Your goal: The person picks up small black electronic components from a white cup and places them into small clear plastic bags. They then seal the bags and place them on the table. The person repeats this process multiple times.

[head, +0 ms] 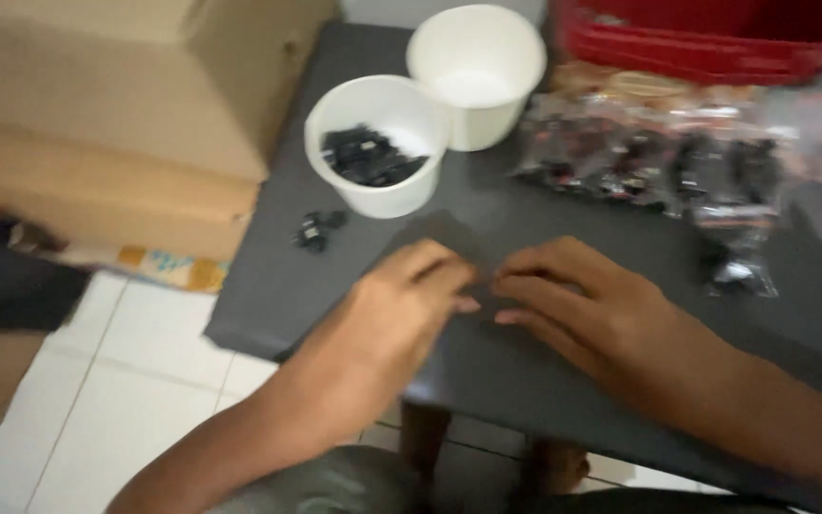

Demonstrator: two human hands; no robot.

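Right now left hand [411, 295] and right hand [577, 300] pinch together on the grey table [525, 362]; whatever they hold is blurred. Cup of black parts [378, 143] at eleven o'clock. Looks mid-assembly; next needs fine fingertip alignment.

- Whatever the left hand [411, 295] and right hand [582, 305] are pinching between their fingertips is blurring out; too small to tell.
- The black parts in the white cup [378, 143] beyond the left hand are smearing into one dark heap.
- The clear bags [658, 162] beyond the right hand are blurring; their contents cannot be told.
- The red crate [696, 33] farther off is being cut by the top edge.
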